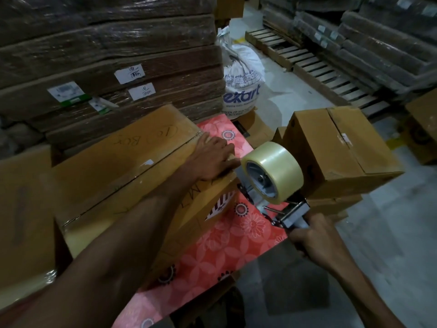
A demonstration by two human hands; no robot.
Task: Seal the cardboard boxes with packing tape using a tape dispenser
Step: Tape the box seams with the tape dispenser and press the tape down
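Nearest us, our right hand (pixel 314 237) curls around the handle of the tape dispenser (pixel 272 178), which carries a roll of clear tape and sits at the right end of the large cardboard box (pixel 113 171). Our left hand (pixel 212 157) lies flat on the box top by that end, fingers straight, beside the dispenser. A taped seam runs along the top. The box rests on a pink flowered sheet (pixel 236 237). To the right stands a smaller box (pixel 335 152). Beyond are a white sack (pixel 241 74) and stacked wrapped cartons (pixel 106 55).
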